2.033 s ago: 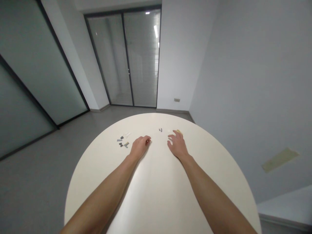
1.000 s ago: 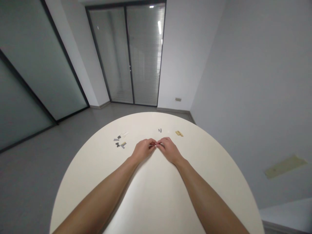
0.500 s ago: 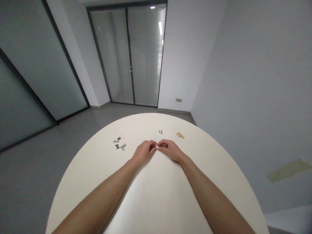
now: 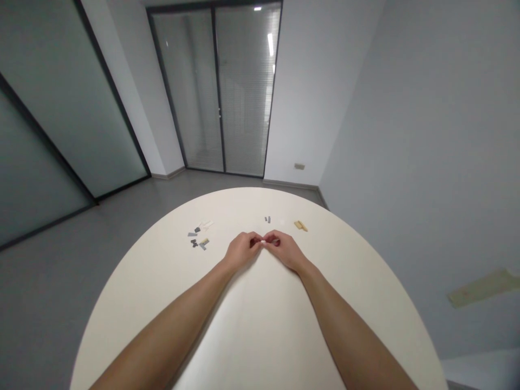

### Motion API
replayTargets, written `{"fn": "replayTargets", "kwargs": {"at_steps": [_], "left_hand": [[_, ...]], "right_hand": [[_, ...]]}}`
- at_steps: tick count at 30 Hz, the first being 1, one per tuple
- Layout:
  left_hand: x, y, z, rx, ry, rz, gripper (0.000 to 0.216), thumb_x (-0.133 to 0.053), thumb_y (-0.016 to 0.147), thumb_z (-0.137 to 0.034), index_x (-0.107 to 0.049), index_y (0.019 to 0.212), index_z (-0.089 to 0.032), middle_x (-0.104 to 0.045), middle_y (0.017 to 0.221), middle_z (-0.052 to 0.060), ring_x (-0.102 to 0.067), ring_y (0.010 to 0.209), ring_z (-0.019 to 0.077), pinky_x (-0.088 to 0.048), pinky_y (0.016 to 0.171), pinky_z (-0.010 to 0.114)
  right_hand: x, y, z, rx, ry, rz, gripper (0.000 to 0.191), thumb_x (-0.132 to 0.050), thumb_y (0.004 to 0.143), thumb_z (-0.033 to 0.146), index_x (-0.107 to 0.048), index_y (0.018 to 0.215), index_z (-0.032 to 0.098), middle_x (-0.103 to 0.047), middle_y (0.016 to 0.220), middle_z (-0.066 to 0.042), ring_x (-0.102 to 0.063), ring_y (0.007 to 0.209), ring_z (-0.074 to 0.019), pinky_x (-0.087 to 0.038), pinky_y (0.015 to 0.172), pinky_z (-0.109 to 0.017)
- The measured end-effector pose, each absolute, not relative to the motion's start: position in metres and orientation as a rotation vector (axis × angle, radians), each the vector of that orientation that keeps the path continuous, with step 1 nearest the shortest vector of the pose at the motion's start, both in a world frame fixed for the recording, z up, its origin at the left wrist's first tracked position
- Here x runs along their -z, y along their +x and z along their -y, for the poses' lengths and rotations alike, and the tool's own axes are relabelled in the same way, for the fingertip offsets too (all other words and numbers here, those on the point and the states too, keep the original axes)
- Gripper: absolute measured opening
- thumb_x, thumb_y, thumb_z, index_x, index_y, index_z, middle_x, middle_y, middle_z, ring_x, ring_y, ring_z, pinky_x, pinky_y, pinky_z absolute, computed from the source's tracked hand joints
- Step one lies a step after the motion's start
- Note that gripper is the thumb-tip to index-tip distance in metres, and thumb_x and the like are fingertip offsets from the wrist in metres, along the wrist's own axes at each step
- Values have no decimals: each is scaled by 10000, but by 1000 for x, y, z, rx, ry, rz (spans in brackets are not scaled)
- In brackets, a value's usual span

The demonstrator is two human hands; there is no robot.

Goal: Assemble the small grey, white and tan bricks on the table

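My left hand (image 4: 241,252) and my right hand (image 4: 284,251) meet fingertip to fingertip over the middle of a round cream table (image 4: 260,325). Both are closed in a pinch on a small white piece (image 4: 263,242) held between them. It is too small to tell its shape. A cluster of small grey, dark and cream pieces (image 4: 199,236) lies to the left of my left hand. A tiny grey piece (image 4: 267,219) lies just beyond my hands. A tan piece (image 4: 300,225) lies to the right of it.
The table's far edge curves just beyond the pieces. Grey floor (image 4: 60,281) surrounds the table. Glass doors with blinds (image 4: 227,92) stand at the back, a frosted glass wall on the left, a plain wall on the right.
Two seconds ago my hands were apart, the right one open near the tan piece. They came together at the table's middle and have stayed pinched on the small white piece since.
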State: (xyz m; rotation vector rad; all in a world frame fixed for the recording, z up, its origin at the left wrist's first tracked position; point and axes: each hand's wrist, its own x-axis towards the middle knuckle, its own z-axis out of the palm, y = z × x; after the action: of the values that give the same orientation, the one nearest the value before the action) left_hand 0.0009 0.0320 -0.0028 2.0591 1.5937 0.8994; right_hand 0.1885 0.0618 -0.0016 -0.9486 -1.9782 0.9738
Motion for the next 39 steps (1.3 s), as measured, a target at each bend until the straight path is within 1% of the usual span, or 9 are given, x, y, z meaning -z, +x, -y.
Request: {"fn": "replayTargets", "kwargs": {"at_steps": [4,9,14,22,26,31,34,39], "left_hand": [[6,0,-30,-954,2032,-1563,228,-550,905,-307,-743,984,-217,-758,888,27,-660,800,176,-473,718,279],[8,0,-31,-1039,1942,-1523,216,-557,888,-281,-722,1002,-202,-756,941,35,-663,841,173,-495,766,280],[13,0,-32,-1100,1864,-1479,189,-588,880,-308,-713,977,-204,-752,921,31,-662,820,161,-509,757,264],[9,1,-30,-1100,1867,-1463,201,-563,895,-277,-725,989,-203,-761,968,39,-669,850,167,-509,778,267],[11,1,-31,-1103,1865,-1457,204,-595,887,-312,-726,999,-205,-756,940,35,-661,820,164,-500,758,262],[15,0,-32,-1147,1843,-1421,214,-589,898,-332,-719,1001,-197,-755,933,39,-663,816,165,-504,762,265],[16,0,-33,-1171,1827,-1404,231,-579,907,-347,-720,1004,-191,-757,962,53,-669,841,175,-512,790,275],[20,-1,-35,-1200,1816,-1381,228,-592,904,-356,-723,1006,-200,-759,970,50,-671,840,175,-513,812,280]], "right_hand": [[0,186,-56,-870,-978,2004,179,-652,870,342,-690,971,200,-720,896,-24,-637,828,-165,-490,787,-307],[-1,185,-54,-829,-1001,2002,177,-634,882,357,-694,968,214,-720,904,-20,-636,829,-167,-492,794,-313],[-1,185,-55,-826,-1008,2011,166,-647,881,360,-695,957,221,-720,915,-22,-640,830,-168,-493,787,-308],[2,185,-57,-810,-1012,2003,162,-653,882,349,-693,975,222,-715,949,-28,-648,851,-164,-507,792,-304],[-1,186,-55,-783,-1012,2022,146,-637,898,317,-689,993,219,-711,966,-35,-648,884,-169,-507,804,-304],[-5,186,-54,-566,-1015,2094,121,-624,913,268,-684,1010,227,-713,992,-38,-630,948,-186,-472,880,-336],[-4,185,-56,-497,-995,2114,109,-628,917,257,-680,1009,228,-712,995,-36,-624,961,-191,-461,886,-338],[-3,184,-57,-474,-1017,2107,77,-644,913,253,-678,982,243,-712,968,-20,-626,934,-189,-457,869,-333]]}}
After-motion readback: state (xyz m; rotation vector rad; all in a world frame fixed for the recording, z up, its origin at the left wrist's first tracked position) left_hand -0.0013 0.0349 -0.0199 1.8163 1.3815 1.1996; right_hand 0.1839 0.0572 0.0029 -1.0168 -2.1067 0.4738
